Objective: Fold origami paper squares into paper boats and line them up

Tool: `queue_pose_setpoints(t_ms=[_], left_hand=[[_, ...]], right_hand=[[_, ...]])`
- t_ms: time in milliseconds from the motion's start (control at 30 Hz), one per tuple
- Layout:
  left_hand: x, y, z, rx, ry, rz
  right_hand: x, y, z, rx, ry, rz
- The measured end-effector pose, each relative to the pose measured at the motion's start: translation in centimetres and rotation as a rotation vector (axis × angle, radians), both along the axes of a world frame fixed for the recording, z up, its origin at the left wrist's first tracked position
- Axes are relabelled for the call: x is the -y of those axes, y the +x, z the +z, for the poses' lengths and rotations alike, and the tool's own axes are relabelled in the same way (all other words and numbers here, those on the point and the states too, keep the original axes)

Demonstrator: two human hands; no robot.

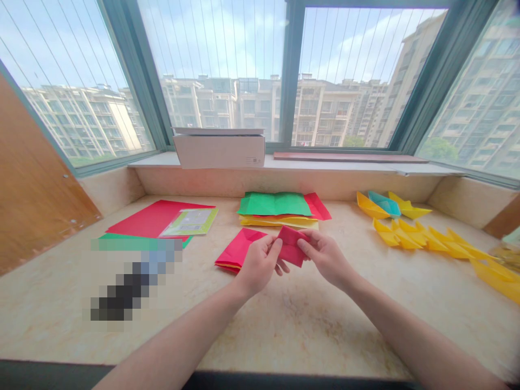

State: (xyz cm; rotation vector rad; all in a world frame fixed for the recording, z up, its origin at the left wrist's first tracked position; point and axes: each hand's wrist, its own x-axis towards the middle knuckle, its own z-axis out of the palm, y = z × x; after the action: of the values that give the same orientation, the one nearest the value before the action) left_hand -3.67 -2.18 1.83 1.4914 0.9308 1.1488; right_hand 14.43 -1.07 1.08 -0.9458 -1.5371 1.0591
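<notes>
A small folded piece of red origami paper [291, 247] is pinched between my left hand [258, 265] and my right hand [327, 258]. Its lower corner hangs below my fingers, and parts of it are hidden by them. Just left of my left hand, a larger folded red paper [238, 249] with yellow edges showing lies on the marble counter [284, 336]. Above my hands sits a loose stack of green, red and yellow paper sheets [276, 208].
Folded yellow paper boats [426, 241] and a teal paper boat [385, 204] stand at the right. A red sheet [152, 219] and a paper packet [189, 222] lie left, beside a pixelated blurred object [130, 281]. A cardboard box [219, 149] sits on the window sill.
</notes>
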Motion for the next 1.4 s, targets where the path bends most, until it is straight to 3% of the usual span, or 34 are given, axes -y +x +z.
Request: queue_pose_setpoints(t_ms=[167, 633, 767, 967, 1067, 1233, 1400], left_hand=[[0.1, -0.2, 0.0, -0.071, 0.043, -0.020], [0.1, -0.3, 0.2, -0.158, 0.072, -0.006], [0.0, -0.4, 0.0, -0.168, 0.073, 0.008], [-0.4, -0.7, 0.0, -0.168, 0.094, 0.037], [-0.6, -0.8, -0.2, -0.157, 0.079, 0.039], [-0.8, -0.8, -0.2, -0.166, 0.056, 0.041], [-0.7, -1.1, -0.1, -0.210, 0.147, 0.087]], right_hand=[[0.3, 0.0, 0.2, 0.127, 0.082, -0.003], [-0.1, 0.8, 0.7, 0.169, 0.013, 0.083], [0.0, 0.9, 0.8, 0.146, -0.020, 0.167], [0.5, 1.4, 1.8, 0.055, -0.188, 0.311], [0.4, 1.5, 1.8, 0.073, -0.185, 0.350], [-0.1, 1.1, 0.9, 0.067, -0.093, 0.287], [0.1, 0.7, 0.5, 0.121, -0.024, 0.183]])
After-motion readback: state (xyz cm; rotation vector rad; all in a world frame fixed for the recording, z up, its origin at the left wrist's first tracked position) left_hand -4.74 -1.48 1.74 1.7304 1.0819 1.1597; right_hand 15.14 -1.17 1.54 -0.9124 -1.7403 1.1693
